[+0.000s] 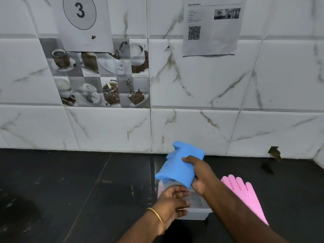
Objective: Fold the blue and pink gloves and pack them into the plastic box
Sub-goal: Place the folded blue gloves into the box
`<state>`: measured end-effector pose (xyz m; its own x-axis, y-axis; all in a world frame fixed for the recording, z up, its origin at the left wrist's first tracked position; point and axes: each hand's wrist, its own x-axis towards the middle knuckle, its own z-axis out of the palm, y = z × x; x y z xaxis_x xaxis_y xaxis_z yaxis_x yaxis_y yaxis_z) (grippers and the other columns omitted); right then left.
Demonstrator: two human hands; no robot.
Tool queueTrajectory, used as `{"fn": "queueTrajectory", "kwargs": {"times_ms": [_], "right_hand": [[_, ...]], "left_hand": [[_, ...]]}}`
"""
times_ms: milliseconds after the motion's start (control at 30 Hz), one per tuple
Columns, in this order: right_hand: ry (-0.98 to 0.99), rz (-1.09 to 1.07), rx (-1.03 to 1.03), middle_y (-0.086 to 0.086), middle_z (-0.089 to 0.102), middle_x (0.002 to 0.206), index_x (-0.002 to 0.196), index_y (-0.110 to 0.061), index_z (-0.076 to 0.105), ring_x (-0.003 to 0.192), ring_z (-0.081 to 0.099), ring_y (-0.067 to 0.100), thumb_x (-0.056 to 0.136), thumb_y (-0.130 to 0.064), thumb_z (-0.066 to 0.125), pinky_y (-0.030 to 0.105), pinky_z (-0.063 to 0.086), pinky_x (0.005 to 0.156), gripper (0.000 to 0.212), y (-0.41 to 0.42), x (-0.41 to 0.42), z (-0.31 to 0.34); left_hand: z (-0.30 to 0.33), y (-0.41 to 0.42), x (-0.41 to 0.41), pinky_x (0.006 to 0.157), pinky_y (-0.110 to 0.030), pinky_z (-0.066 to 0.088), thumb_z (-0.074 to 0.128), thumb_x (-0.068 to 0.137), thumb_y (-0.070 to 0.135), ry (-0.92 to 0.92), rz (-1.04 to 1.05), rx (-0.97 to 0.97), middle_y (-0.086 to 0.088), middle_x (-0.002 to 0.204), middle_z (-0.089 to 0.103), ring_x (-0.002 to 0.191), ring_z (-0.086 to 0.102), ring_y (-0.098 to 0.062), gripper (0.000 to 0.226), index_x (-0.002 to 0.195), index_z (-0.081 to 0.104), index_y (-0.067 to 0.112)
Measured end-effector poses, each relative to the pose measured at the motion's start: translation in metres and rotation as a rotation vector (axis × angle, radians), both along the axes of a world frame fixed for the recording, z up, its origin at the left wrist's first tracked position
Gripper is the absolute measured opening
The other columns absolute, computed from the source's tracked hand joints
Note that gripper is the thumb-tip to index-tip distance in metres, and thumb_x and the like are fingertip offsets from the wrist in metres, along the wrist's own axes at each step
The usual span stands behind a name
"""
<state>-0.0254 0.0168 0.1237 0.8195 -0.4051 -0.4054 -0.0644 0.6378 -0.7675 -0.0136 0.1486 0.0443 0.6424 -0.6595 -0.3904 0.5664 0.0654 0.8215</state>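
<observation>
The left hand [172,201], a bangle [156,215] on its wrist, rests on the near left rim of the box [196,210], fingers loosely curled over the opening; whether they grip the rim I cannot tell. The right hand [199,174] clasps the folded blue glove [178,165], thumb on top, fingers curled beneath, above the box's far end. The pink glove [245,195] lies flat right of that wrist on the counter [70,190]. Behind, a wall sheet shows 3 [80,10].

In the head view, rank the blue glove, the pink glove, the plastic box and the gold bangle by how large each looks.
1. blue glove, folded and gripped by the right hand.
2-3. pink glove and plastic box: both partly hidden by arms, so unranked.
4. gold bangle on the left wrist.
</observation>
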Motion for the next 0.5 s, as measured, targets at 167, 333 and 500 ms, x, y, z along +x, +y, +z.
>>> {"fn": "queueTrajectory", "kwargs": {"times_ms": [167, 333, 500], "right_hand": [[-0.114, 0.146, 0.001, 0.024, 0.071, 0.112, 0.122, 0.0, 0.063, 0.091, 0.072, 0.036, 0.08, -0.008, 0.07, 0.043, 0.06, 0.068, 0.043, -0.008, 0.004, 0.034], [-0.04, 0.243, -0.04, 0.022, 0.073, 0.109, 0.113, -0.001, 0.069, 0.089, 0.073, 0.036, 0.068, -0.008, 0.077, 0.045, 0.06, 0.073, 0.047, -0.03, -0.005, 0.03], [0.239, 0.255, -0.166, 0.021, 0.075, 0.102, 0.114, -0.001, 0.068, 0.09, 0.073, 0.037, 0.072, -0.005, 0.075, 0.043, 0.061, 0.072, 0.043, -0.05, -0.018, -0.01]], "left_hand": [[0.012, -0.04, 0.004, 0.07, -0.035, 0.058, 0.05, 0.096, 0.038, 0.145, -0.08, -0.008, -0.011, 0.106, 0.075, 0.088, 0.072, -0.028, 0.034, 0.113, 0.064, 0.012], [0.027, -0.033, 0.029, 0.09, -0.061, 0.048, 0.061, 0.077, 0.055, 0.308, -0.042, -0.384, -0.024, 0.123, 0.062, 0.113, 0.06, -0.044, 0.069, 0.125, 0.063, 0.006], [0.013, 0.003, 0.059, 0.091, -0.071, 0.041, 0.048, 0.071, 0.081, 0.502, -0.01, -0.534, -0.03, 0.129, 0.058, 0.118, 0.054, -0.054, 0.096, 0.121, 0.066, 0.001]]}}
